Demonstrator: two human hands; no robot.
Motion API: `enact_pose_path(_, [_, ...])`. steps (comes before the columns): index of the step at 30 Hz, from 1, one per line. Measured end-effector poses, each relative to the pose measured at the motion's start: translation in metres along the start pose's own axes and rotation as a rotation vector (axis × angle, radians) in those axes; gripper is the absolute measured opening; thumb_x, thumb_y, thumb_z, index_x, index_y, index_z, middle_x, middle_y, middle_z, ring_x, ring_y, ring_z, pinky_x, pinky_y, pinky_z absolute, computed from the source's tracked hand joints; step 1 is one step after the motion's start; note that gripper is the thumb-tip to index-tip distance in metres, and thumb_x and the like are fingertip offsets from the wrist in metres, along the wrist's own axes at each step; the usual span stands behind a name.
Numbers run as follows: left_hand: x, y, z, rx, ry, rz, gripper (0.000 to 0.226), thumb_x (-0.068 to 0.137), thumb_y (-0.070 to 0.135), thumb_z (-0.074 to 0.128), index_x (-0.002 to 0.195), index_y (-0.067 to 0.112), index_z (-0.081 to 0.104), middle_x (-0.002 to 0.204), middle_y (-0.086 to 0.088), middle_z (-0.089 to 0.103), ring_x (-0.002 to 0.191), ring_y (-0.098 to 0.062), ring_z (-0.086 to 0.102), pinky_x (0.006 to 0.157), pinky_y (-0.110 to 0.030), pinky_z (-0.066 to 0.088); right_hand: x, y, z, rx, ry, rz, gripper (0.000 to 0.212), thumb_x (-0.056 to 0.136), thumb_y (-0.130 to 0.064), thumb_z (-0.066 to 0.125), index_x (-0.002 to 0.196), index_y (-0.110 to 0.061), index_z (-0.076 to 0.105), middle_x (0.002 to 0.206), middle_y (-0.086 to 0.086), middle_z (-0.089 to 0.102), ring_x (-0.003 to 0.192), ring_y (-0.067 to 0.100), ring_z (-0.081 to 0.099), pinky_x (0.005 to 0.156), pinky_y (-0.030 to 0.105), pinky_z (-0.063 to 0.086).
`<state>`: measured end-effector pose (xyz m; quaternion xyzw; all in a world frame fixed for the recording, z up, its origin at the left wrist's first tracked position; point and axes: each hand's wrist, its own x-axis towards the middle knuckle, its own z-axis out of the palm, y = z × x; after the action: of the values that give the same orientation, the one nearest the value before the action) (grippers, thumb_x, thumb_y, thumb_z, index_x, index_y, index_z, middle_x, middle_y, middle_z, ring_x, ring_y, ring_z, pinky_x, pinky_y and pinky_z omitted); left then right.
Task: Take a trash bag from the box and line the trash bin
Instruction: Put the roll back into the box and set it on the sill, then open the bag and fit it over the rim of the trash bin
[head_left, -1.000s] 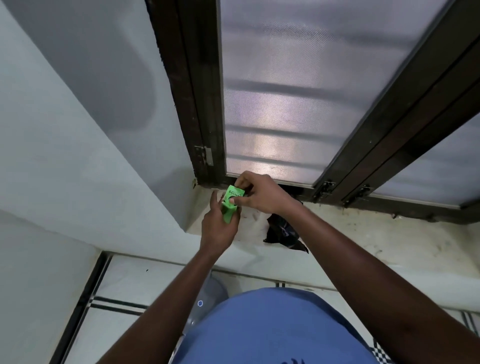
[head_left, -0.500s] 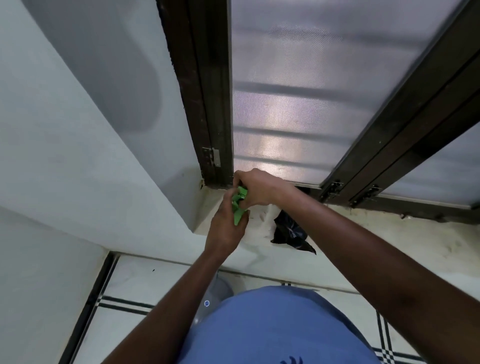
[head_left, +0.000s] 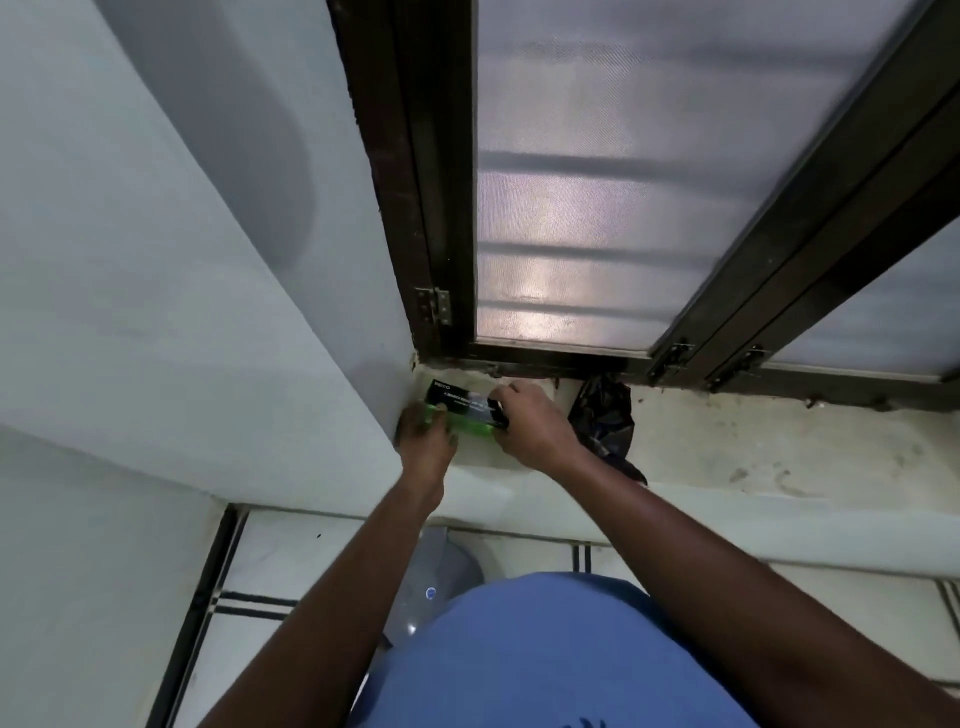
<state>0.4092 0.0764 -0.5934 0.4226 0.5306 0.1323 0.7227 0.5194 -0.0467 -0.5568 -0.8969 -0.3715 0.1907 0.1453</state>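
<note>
**Box of bags on the sill, bin not yet lined**

In the head view, the person is leaning toward a window sill (head_left: 753, 441) and both hands are meeting on a small green and black trash bag box (head_left: 465, 408), which is lying on its long side in the left corner of the sill, just beside the white wall (head_left: 182, 312) and below the dark window frame (head_left: 415, 208). The left hand (head_left: 423, 434) is closing around the box's left end, its fingers wrapping the green edge. The right hand (head_left: 530, 423) is clamping the box's right end, thumb and fingers pinching it. Whether the box is resting on the sill or hovering just above it cannot be told, since the picture is blurring there.

Just to the right of the right hand, a crumpled black plastic bag (head_left: 602, 421) is sitting on the sill against the frame, apart from the box; it is looking like a trash bag already out of the box, though that is a judgement. Low in the frame, between the forearms and above the blue shirt (head_left: 545, 649), a grey rounded object (head_left: 441, 577) is showing on the tiled floor (head_left: 291, 571); it may be the bin, but too little is showing to say.

As to progress, the early part seems to be under way: the box is in hand and a bag is lying loose. Opening the bag and fitting it into the bin are both remaining
</note>
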Motion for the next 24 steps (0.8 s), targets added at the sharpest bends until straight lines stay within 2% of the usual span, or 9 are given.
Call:
enact_pose_path(2, [-0.012, -0.005, -0.005, 0.295, 0.075, -0.003, 0.073, 0.089, 0.042, 0.070, 0.151, 0.011, 0.046, 0.151, -0.025, 0.057, 0.122, -0.042, 0.064, 0.102, -0.050, 0.057, 0.001, -0.013, 0.005, 0.060, 0.039, 0.008, 0.040, 0.100, -0.017, 0.074, 0.139, -0.015, 0.066, 0.135, 0.008, 0.062, 0.120, 0.032, 0.064, 0.094, 0.042, 0.056])
enact_pose_path(4, [-0.037, -0.004, -0.006, 0.426, 0.126, 0.042, 0.077, 0.092, 0.031, 0.073, 0.156, 0.005, 0.038, 0.156, -0.020, 0.048, 0.136, -0.042, 0.056, 0.114, -0.045, 0.048, 0.001, -0.024, 0.009, 0.161, 0.064, 0.016, 0.054, 0.099, -0.025, 0.080, 0.149, -0.014, 0.061, 0.145, 0.008, 0.060, 0.126, 0.030, 0.065, 0.101, 0.043, 0.057])
enact_pose_path(7, [-0.057, -0.010, -0.014, 0.500, 0.004, 0.030, 0.062, 0.089, 0.034, 0.071, 0.143, 0.008, 0.054, 0.144, -0.011, 0.060, 0.127, -0.034, 0.064, 0.110, -0.045, 0.053, -0.010, -0.027, 0.014, 0.217, 0.153, 0.029, 0.058, 0.098, -0.036, 0.079, 0.149, -0.017, 0.062, 0.143, 0.003, 0.060, 0.130, 0.024, 0.061, 0.102, 0.042, 0.057])
enact_pose_path(10, [-0.061, -0.016, -0.023, 0.528, -0.151, -0.035, 0.017, 0.093, 0.031, 0.066, 0.102, 0.017, 0.064, 0.104, 0.001, 0.070, 0.102, -0.028, 0.076, 0.093, -0.045, 0.060, -0.039, -0.012, 0.018, 0.162, 0.430, 0.005, 0.036, 0.098, -0.033, 0.077, 0.129, -0.017, 0.072, 0.126, -0.001, 0.064, 0.121, 0.022, 0.059, 0.099, 0.047, 0.056])
enact_pose_path(13, [-0.065, -0.023, -0.023, 0.592, -0.222, -0.025, 0.011, 0.103, 0.024, 0.062, 0.098, 0.016, 0.067, 0.098, 0.001, 0.071, 0.090, -0.024, 0.076, 0.076, -0.037, 0.057, -0.075, 0.008, 0.017, 0.076, 0.627, 0.084, 0.041, 0.096, -0.036, 0.078, 0.132, -0.019, 0.069, 0.139, 0.004, 0.061, 0.132, 0.028, 0.053, 0.107, 0.053, 0.048])
enact_pose_path(17, [-0.072, -0.038, -0.015, 0.628, -0.301, -0.055, 0.013, 0.104, 0.026, 0.063, 0.095, 0.017, 0.067, 0.103, -0.003, 0.071, 0.081, -0.023, 0.074, 0.076, -0.038, 0.055, -0.106, 0.040, 0.020, -0.054, 0.425, 0.547, 0.081, 0.094, -0.039, 0.075, 0.165, -0.019, 0.040, 0.165, 0.020, 0.042, 0.151, 0.043, 0.040, 0.119, 0.056, 0.035])
enact_pose_path(19, [-0.078, -0.046, -0.007, 0.620, -0.344, -0.057, 0.011, 0.103, 0.026, 0.065, 0.098, 0.017, 0.067, 0.107, -0.004, 0.072, 0.079, -0.021, 0.073, 0.076, -0.038, 0.055, -0.115, 0.052, 0.016, 0.038, 0.270, 0.604, 0.046, 0.101, -0.025, 0.069, 0.146, -0.015, 0.062, 0.138, 0.018, 0.069, 0.129, 0.040, 0.062, 0.095, 0.044, 0.048])
enact_pose_path(21, [-0.086, -0.049, 0.001, 0.604, -0.372, -0.031, 0.012, 0.104, 0.026, 0.066, 0.103, 0.014, 0.069, 0.108, -0.006, 0.074, 0.077, -0.020, 0.072, 0.074, -0.038, 0.054, -0.124, 0.052, 0.008, 0.340, 0.188, 0.473, 0.017, 0.104, -0.020, 0.072, 0.118, -0.017, 0.080, 0.103, 0.005, 0.081, 0.099, 0.028, 0.074, 0.073, 0.030, 0.046])
enact_pose_path(24, [-0.099, -0.048, 0.011, 0.565, -0.342, 0.040, 0.020, 0.108, 0.027, 0.061, 0.110, 0.008, 0.068, 0.110, -0.012, 0.076, 0.073, -0.019, 0.071, 0.070, -0.036, 0.053, -0.133, 0.038, -0.010, 0.904, 0.098, 0.341, 0.008, 0.097, -0.017, 0.086, 0.092, -0.022, 0.085, 0.077, -0.008, 0.079, 0.073, 0.011, 0.073, 0.068, 0.028, 0.053])
